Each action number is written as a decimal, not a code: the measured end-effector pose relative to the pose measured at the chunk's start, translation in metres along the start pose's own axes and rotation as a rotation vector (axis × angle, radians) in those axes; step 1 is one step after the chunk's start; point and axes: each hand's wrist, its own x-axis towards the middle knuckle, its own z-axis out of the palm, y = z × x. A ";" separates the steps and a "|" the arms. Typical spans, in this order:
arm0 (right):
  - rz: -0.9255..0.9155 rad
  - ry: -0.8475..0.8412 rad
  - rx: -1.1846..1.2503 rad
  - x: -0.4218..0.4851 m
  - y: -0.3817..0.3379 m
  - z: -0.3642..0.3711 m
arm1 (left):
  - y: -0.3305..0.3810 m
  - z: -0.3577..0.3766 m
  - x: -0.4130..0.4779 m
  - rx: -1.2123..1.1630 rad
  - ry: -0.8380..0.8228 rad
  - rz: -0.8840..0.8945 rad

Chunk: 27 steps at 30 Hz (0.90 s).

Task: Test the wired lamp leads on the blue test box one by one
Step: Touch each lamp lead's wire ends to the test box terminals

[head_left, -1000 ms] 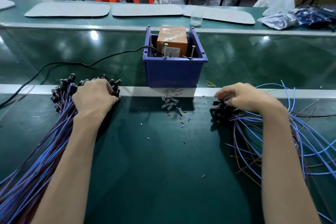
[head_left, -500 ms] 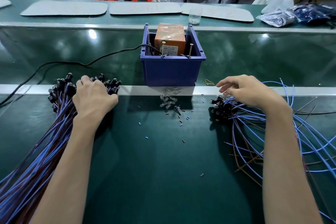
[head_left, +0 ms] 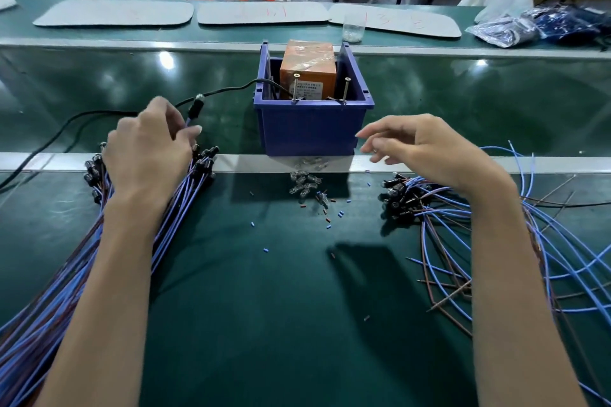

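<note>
My left hand [head_left: 148, 149] pinches lead [head_left: 197, 104]: smooth plastic sleeve. Matt plastic on blue test box [head_left: 310, 129]. Glossy far belt [head_left: 99, 82], matt near mat [head_left: 248, 307]. Dull metal rail [head_left: 562, 163].

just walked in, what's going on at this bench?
A person's left hand pinches one black-capped blue lamp lead, held up above the big bundle of blue and brown leads, short of the blue plastic test box. The right hand hovers open over the smaller loose pile of leads, holding nothing. Nothing touches the box's two upright metal pins yet.
</note>
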 end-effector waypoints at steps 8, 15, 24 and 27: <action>-0.117 -0.131 0.233 0.005 -0.034 0.041 | 0.052 -0.012 -0.026 -0.230 0.198 0.248; -0.066 -0.001 0.574 0.011 -0.046 0.062 | 0.098 -0.008 -0.068 -0.257 0.155 0.486; -0.131 0.109 0.698 0.009 -0.048 0.060 | 0.116 0.015 -0.097 -0.671 0.050 0.377; -0.137 0.163 0.687 0.008 -0.047 0.056 | 0.127 0.018 -0.101 -0.995 -0.448 -0.053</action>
